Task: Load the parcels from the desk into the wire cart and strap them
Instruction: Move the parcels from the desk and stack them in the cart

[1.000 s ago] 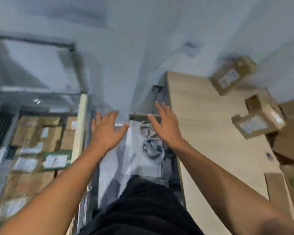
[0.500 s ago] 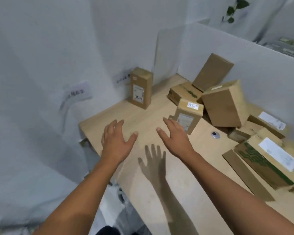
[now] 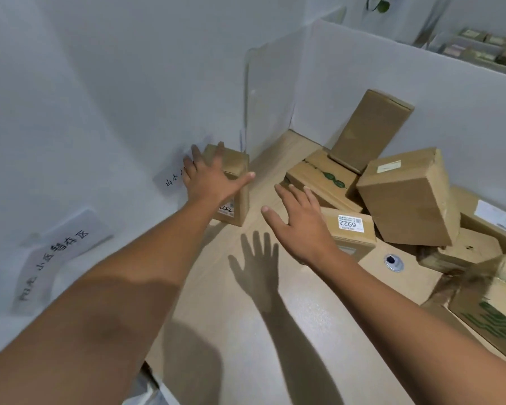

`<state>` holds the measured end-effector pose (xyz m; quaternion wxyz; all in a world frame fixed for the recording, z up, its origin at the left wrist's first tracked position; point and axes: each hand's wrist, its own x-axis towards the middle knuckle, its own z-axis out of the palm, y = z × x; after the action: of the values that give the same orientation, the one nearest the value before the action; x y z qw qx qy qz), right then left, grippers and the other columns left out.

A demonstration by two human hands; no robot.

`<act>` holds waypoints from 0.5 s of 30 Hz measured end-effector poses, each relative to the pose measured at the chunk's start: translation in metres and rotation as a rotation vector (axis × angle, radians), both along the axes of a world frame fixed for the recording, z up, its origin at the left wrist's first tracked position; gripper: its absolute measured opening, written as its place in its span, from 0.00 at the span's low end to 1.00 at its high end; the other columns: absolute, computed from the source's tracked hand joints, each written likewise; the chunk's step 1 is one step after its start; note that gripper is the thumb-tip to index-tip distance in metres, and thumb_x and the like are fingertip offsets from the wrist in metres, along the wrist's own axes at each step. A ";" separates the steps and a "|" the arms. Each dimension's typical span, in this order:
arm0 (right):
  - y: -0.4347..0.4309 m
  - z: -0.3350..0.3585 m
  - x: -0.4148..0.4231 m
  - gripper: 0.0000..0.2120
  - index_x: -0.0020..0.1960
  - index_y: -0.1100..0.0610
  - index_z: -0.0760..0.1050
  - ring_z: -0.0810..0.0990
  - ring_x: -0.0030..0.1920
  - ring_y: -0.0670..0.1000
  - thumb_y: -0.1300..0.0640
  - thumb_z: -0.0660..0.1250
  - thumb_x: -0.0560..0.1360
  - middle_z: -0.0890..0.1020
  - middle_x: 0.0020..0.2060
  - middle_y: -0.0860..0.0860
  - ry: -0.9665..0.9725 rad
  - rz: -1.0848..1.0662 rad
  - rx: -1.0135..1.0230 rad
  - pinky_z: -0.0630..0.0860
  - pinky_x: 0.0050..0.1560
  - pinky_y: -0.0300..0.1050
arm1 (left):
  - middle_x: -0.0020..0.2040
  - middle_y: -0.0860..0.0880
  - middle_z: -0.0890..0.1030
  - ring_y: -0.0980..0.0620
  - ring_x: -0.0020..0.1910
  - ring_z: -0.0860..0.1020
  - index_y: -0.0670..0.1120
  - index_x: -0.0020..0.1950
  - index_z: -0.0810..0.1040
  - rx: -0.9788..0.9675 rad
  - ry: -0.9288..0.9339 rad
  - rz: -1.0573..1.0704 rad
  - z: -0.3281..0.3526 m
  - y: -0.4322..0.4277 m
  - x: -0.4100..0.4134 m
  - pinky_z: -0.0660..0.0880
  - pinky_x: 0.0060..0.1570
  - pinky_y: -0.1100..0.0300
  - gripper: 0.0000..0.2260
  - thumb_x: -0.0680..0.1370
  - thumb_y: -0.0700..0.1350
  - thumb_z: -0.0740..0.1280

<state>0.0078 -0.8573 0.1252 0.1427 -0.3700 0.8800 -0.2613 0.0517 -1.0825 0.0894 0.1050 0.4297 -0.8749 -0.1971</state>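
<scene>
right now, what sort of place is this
Likely a parcel pickup or sorting room: brown cardboard parcels piled on a pale wooden desk, handwritten white paper signs on the wall.

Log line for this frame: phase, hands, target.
phase=reach | left hand open, at upright parcel by wall, contact unclear | right hand open, beside 6922 parcel | nothing held | wire cart not in view

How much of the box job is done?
Done: cannot tell, the cart is out of view. In hand: nothing gripped yet; the open left hand reaches for the upright parcel by the wall, the open right hand hovers nearby. Left: that one, the 6922 parcel and the pile on the desk, then strapping.
</scene>
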 end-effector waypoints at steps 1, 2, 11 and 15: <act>-0.009 -0.002 -0.001 0.31 0.83 0.43 0.56 0.43 0.84 0.52 0.35 0.55 0.83 0.57 0.84 0.49 -0.006 0.000 0.014 0.47 0.81 0.59 | 0.84 0.37 0.44 0.32 0.82 0.45 0.60 0.82 0.56 0.021 -0.021 -0.007 -0.006 -0.010 -0.009 0.49 0.78 0.35 0.48 0.67 0.80 0.64; -0.017 -0.006 -0.001 0.31 0.83 0.43 0.56 0.43 0.84 0.52 0.35 0.55 0.83 0.56 0.84 0.48 -0.008 0.003 0.025 0.47 0.81 0.57 | 0.84 0.37 0.44 0.32 0.82 0.46 0.60 0.80 0.60 0.033 -0.027 -0.008 -0.014 -0.017 -0.016 0.50 0.78 0.35 0.46 0.67 0.79 0.66; -0.005 -0.014 -0.002 0.33 0.84 0.46 0.56 0.45 0.84 0.54 0.36 0.58 0.83 0.55 0.84 0.51 -0.078 -0.109 0.016 0.48 0.82 0.59 | 0.74 0.34 0.61 0.32 0.71 0.61 0.50 0.67 0.72 0.027 0.171 0.055 -0.041 0.006 0.013 0.65 0.68 0.44 0.33 0.68 0.63 0.77; 0.022 -0.025 0.022 0.35 0.84 0.46 0.55 0.50 0.84 0.54 0.36 0.62 0.82 0.56 0.84 0.50 -0.191 -0.081 -0.079 0.52 0.82 0.57 | 0.73 0.38 0.63 0.39 0.74 0.61 0.49 0.70 0.72 0.126 0.401 0.169 -0.041 0.068 0.092 0.65 0.71 0.48 0.35 0.68 0.56 0.81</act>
<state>0.0296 -0.8348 0.1003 0.2005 -0.3129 0.8657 -0.3354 0.1437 -1.0149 0.0486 0.2661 0.4593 -0.7833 -0.3234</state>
